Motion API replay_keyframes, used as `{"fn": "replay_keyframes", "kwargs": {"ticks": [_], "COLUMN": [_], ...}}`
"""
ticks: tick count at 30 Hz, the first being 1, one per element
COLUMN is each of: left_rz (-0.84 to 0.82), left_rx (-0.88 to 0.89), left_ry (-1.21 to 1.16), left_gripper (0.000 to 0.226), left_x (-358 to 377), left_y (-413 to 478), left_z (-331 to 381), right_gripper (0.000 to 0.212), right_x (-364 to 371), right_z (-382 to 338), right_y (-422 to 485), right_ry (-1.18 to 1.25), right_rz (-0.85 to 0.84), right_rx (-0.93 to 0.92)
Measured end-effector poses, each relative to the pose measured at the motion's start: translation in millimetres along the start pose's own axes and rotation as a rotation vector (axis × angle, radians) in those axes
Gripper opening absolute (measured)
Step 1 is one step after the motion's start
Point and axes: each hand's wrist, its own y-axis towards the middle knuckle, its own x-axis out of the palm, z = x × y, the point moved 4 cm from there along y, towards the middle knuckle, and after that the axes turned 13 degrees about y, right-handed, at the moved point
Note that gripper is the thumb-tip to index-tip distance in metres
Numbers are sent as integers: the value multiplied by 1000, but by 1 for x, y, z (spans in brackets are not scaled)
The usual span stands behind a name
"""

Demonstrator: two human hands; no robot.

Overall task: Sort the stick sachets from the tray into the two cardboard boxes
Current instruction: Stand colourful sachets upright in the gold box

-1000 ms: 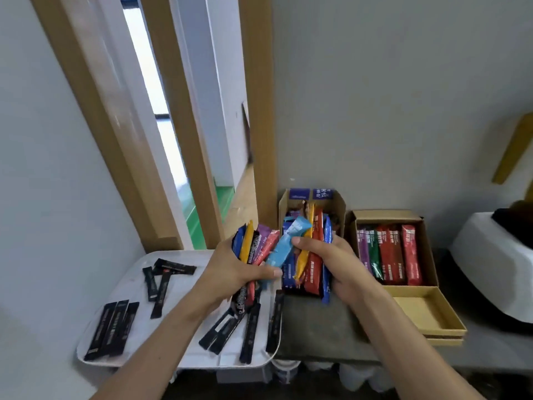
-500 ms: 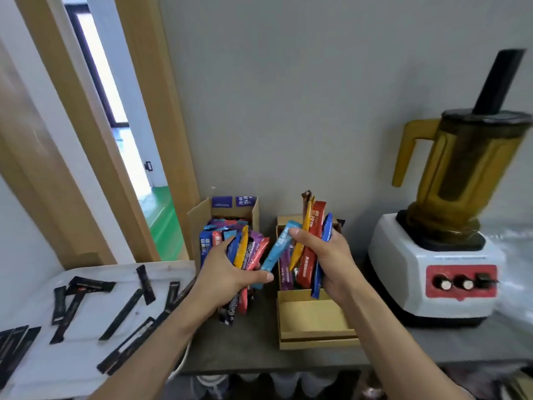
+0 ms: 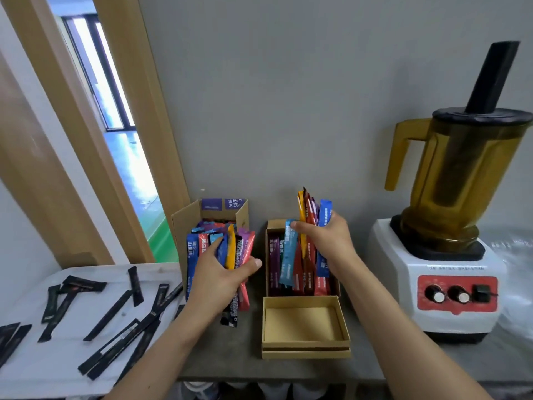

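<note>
At the far left a white tray carries a loose scatter of black stick sachets, lying flat at many angles, some overlapping. Just right of the tray, on the grey counter, stands a tall cardboard box with its flaps open, packed with upright coloured sachets. The left hand is in front of this box, fingers and thumb curled round a bundle of coloured sachets in purple, red, orange and blue, whose lower ends hang below the palm close to the counter. Next comes a shallow kraft box against the wall with purple and red sachets lying inside; its empty lid lies open side up just in front of it. The right hand hovers over this box and grips a fan of sachets, orange, red and blue ones sticking up above the fingers, with a light blue sachet pinched at its top under the thumb and hanging down. Furthest right sits a white blender with an amber jug
</note>
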Motion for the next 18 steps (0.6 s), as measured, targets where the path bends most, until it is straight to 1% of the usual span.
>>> {"fn": "replay_keyframes", "kwargs": {"ticks": [3, 4, 6, 8, 11, 14, 15, 18], "left_rz": [-15, -10, 1, 2, 0, -24, -32, -47], "left_rx": [-30, -29, -26, -31, -18, 20, 35, 60], "left_ry": [14, 23, 33, 40, 30, -27, -54, -133], "left_gripper": [72, 75, 75, 71, 46, 42, 42, 49], "left_x": [-2, -2, -2, -1, 4, 17, 21, 37], "left_y": [1, 1, 1, 1, 0, -1, -1, 2], "left_z": [-10, -12, -14, -10, -3, 8, 12, 22], "right_gripper": [43, 43, 45, 49, 53, 80, 83, 61], "right_x": [15, 20, 25, 23, 12, 1, -2, -9], "right_z": [12, 16, 22, 24, 29, 35, 37, 37], "right_y": [15, 19, 24, 25, 25, 19, 16, 5], "right_ry": [-84, -122, -179, -172, -77, 90, 151, 335], "right_rz": [2, 0, 21, 48, 26, -109, -157, -290], "right_rx": [23, 18, -25, -60, -5, 167, 221, 330]}}
